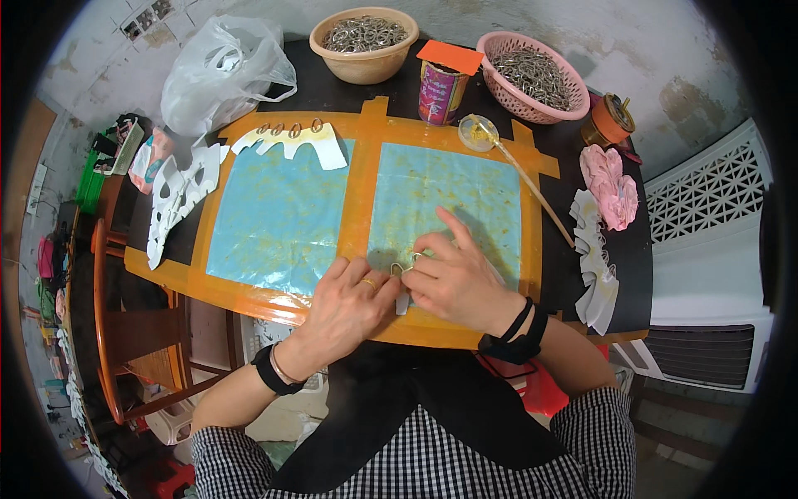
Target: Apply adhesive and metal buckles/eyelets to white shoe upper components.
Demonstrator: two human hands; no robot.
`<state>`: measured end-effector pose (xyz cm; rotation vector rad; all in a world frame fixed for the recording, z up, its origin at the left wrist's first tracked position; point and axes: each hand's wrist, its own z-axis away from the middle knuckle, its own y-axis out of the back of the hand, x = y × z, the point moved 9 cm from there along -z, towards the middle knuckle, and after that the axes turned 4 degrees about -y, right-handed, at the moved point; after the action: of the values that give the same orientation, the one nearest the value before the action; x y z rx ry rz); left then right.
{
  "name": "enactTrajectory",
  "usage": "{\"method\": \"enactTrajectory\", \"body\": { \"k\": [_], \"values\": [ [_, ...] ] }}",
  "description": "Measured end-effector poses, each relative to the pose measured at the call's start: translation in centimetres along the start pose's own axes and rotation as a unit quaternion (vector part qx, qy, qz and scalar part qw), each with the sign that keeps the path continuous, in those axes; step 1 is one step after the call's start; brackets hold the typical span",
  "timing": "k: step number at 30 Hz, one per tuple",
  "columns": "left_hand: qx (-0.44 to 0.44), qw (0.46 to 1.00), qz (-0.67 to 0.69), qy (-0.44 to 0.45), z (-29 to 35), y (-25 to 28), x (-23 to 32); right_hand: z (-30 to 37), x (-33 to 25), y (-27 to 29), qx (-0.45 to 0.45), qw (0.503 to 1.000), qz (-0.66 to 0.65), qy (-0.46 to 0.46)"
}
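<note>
Over the near edge of the right blue sheet, my two hands work close together. My left hand, with fingers bent and pressed together, holds a small white piece, mostly hidden by the hands. A thin metal ring stands up between the fingertips of both hands. My right hand pinches at that ring with its thumb and fingers, while its index finger points up and away. Another ring curve shows beside the right fingers. A white scalloped strip bearing several metal rings lies at the far left.
A beige bowl and a pink basket, both full of metal rings, stand at the back beside a purple cup. A small dish holds a long stick. White cut-out scraps and a ringed white strip flank the sheets.
</note>
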<state>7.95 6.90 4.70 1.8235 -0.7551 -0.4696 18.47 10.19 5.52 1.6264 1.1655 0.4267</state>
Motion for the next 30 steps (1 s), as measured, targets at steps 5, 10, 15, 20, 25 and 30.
{"method": "enactTrajectory", "body": {
  "k": [5, 10, 15, 20, 25, 30],
  "values": [
    [0.037, 0.992, 0.097, 0.074, 0.2, 0.3, -1.7, -0.2, -1.6, 0.0, 0.013, 0.995, 0.084, 0.042],
    [0.041, 0.978, 0.163, 0.127, 0.6, 0.7, -2.8, -0.3, -2.3, -0.6, 0.016, 0.993, 0.104, 0.06],
    [0.053, 0.976, 0.169, 0.129, 0.0, 1.3, -2.1, -0.1, -1.2, -0.7, 0.049, 0.998, 0.039, 0.028],
    [0.059, 0.983, 0.094, 0.146, 0.8, -0.3, -1.4, 0.2, -0.1, -0.8, 0.069, 0.998, -0.002, -0.002],
    [0.073, 0.98, 0.093, 0.162, 0.8, -0.5, -0.9, 0.6, 0.7, -0.6, 0.041, 0.997, -0.046, -0.041],
    [0.099, 0.973, 0.114, 0.176, 1.0, -0.6, -1.1, 0.8, 0.6, -0.9, 0.035, 0.998, -0.029, -0.049]
  ]
}}
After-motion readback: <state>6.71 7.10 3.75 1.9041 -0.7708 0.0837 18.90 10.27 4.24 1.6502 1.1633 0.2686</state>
